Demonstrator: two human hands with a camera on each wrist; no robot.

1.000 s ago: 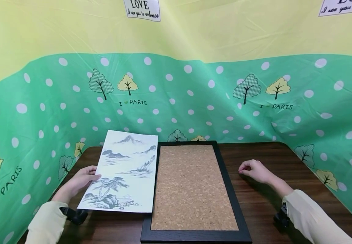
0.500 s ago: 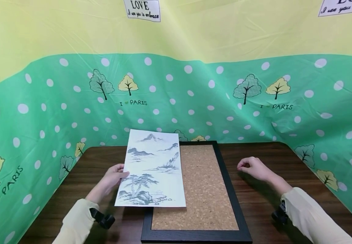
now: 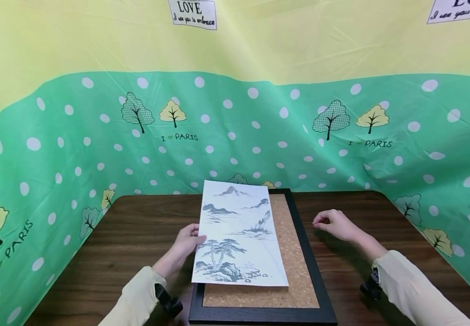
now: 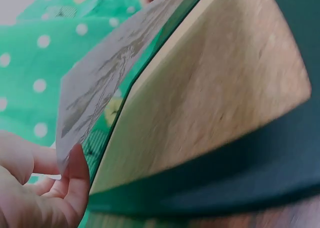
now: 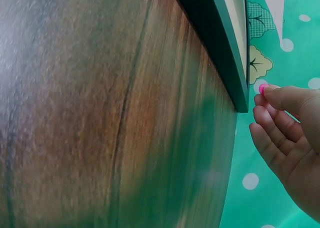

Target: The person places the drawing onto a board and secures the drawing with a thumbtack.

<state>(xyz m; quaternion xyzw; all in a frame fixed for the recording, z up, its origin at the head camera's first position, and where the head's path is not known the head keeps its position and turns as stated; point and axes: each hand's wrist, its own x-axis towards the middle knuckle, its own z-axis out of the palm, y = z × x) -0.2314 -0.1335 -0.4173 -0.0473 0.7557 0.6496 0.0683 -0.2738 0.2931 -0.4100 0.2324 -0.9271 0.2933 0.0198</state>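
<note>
A white sheet of paper (image 3: 239, 222) printed with grey mountains and pines hangs over the left part of a black-framed corkboard (image 3: 261, 296). My left hand (image 3: 188, 241) pinches its left edge between thumb and fingers. The left wrist view shows the paper raised and tilted above the cork, with the thumb on one face and fingers on the other. Right of the board, my right hand (image 3: 336, 224) stays above the table. In the right wrist view its thumb and forefinger pinch a small pink pushpin (image 5: 262, 88), of which only the rounded pink end shows.
The corkboard lies on a dark brown wooden table (image 3: 137, 222). A green and yellow cloth (image 3: 227, 117) with dots and trees hangs behind the table and along its sides. Both wrists carry black camera mounts, the left one (image 3: 167, 301) close to the board's lower left corner.
My left hand has carried the paper rightward from beside the board to over its cork, and its lower edge has dipped slightly since half a second ago. My right hand has shifted slightly left.
</note>
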